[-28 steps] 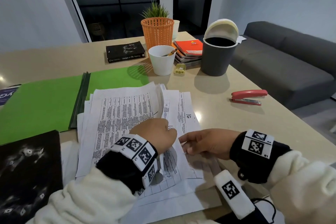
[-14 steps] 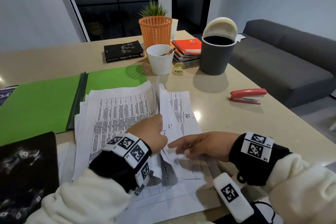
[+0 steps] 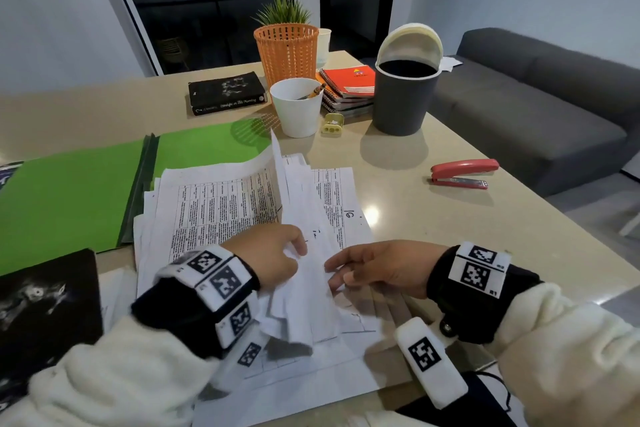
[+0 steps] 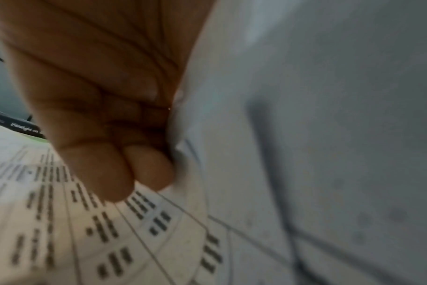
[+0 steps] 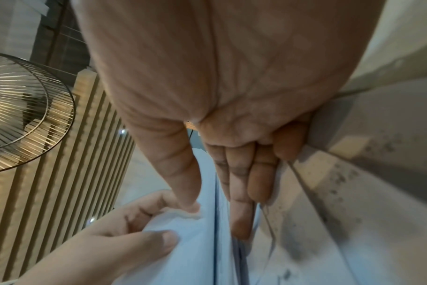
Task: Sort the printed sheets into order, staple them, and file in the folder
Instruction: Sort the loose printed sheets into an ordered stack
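A loose stack of printed sheets [image 3: 221, 204] lies on the table in front of me. My left hand [image 3: 277, 253] grips a bundle of its sheets [image 3: 304, 288] at the near edge and holds them up on end; the left wrist view shows my curled fingers [image 4: 124, 154] around the paper [image 4: 305, 135]. My right hand [image 3: 343, 274] reaches in from the right with straight fingers. In the right wrist view its fingers [image 5: 241, 192] lie among the sheets and its thumb touches the lifted bundle. The open green folder [image 3: 69, 191] lies to the left. The red stapler [image 3: 462, 173] is on the right.
Behind the sheets stand a white cup [image 3: 298, 107] with a pencil, a yellow sharpener [image 3: 332, 123], a dark bin [image 3: 403, 97], an orange basket [image 3: 285, 48], notebooks [image 3: 349, 83] and a black book [image 3: 227, 92]. Another black book [image 3: 45, 302] lies near left. A grey sofa [image 3: 536, 107] is beyond the table's right edge.
My left hand has raised the bundle of sheets higher, so they now stand nearly upright. My right hand has slid left, with its fingers into the sheets.
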`<state>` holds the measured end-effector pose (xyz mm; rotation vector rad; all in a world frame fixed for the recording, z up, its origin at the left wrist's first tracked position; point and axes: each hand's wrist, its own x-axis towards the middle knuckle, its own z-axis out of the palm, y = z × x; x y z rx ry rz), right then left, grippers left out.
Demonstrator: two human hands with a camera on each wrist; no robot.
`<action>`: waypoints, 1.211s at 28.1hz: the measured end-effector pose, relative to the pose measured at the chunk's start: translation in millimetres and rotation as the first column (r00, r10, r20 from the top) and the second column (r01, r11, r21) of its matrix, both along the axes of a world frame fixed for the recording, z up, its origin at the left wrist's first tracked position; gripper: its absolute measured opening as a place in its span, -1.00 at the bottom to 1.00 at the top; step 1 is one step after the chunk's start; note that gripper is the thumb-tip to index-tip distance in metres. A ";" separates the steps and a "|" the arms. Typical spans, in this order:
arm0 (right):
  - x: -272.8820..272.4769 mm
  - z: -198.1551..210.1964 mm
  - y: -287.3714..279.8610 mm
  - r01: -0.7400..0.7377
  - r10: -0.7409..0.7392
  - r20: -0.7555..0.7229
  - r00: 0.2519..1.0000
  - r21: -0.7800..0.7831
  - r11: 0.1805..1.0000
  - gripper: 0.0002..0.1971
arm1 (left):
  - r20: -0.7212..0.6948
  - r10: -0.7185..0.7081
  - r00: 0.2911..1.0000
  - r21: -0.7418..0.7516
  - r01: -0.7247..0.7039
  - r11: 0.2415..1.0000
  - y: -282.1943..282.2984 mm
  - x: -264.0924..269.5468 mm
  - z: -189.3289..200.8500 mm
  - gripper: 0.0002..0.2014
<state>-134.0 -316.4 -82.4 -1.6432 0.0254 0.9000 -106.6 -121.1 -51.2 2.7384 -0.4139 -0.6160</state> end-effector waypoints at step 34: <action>10.1 -2.9 5.6 0.059 0.023 0.267 0.964 -0.295 0.954 -0.82 | 0.068 0.032 0.997 -0.154 -0.021 0.988 30.4 -9.3 -11.0 -0.47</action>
